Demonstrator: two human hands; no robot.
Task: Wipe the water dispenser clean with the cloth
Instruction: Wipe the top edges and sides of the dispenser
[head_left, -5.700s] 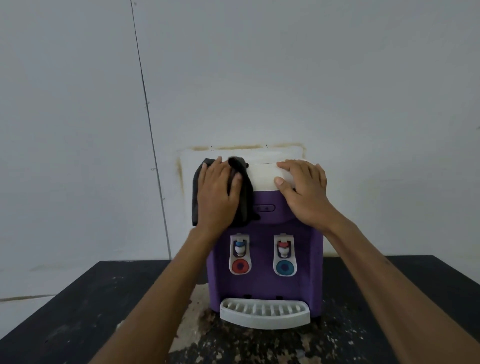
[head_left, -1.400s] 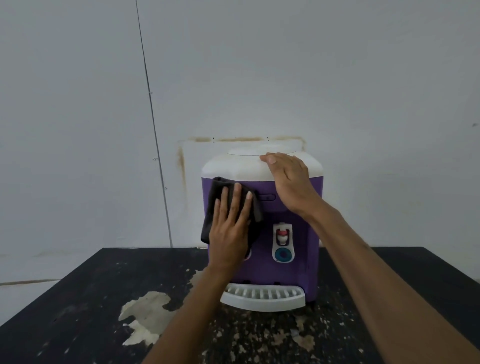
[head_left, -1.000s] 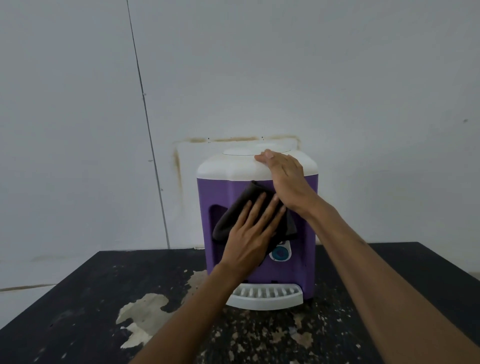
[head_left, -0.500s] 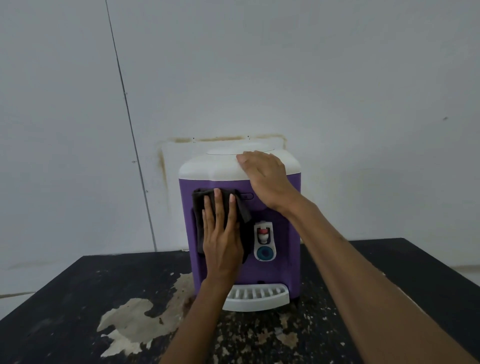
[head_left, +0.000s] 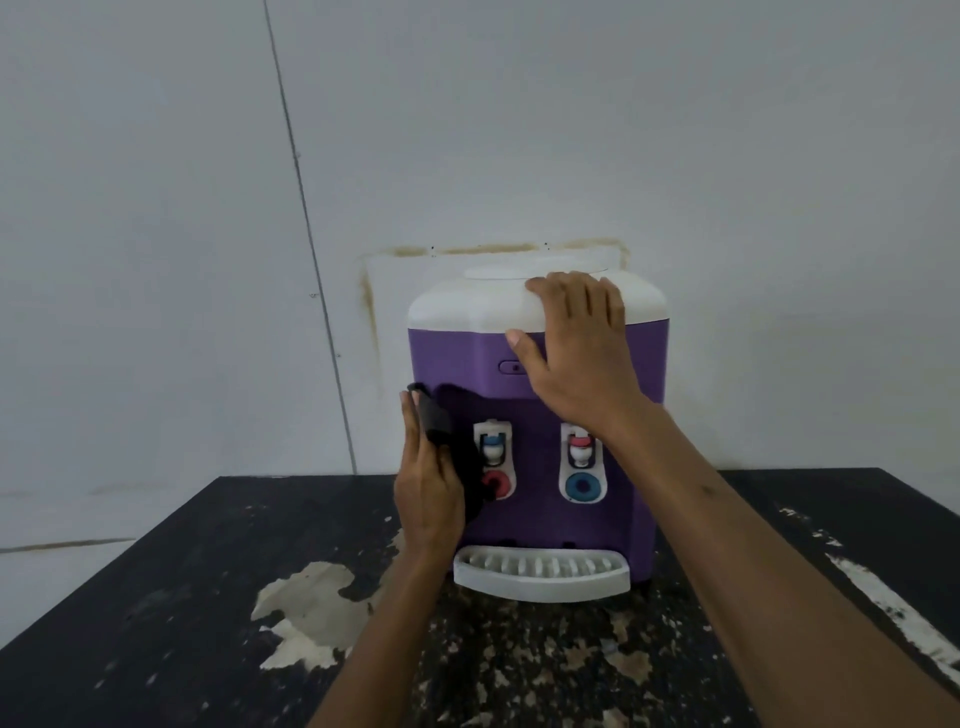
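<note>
A purple water dispenser (head_left: 535, 519) with a white top stands on a black table, two taps and a white drip tray (head_left: 540, 574) on its front. My left hand (head_left: 428, 488) presses a dark cloth (head_left: 457, 447) against the dispenser's front left edge, beside the left tap. The cloth folds over my fingers and partly covers the red button. My right hand (head_left: 582, 358) lies flat over the top right front, fingers on the white lid and thumb on the purple face.
The black table (head_left: 156, 623) has worn, peeling patches of pale surface at the left front and right edge. A white wall with a stained rectangular outline stands close behind the dispenser.
My left hand has slid the cloth from the upper middle front down to the left edge, which uncovers the left tap. My right hand stays on the top.
</note>
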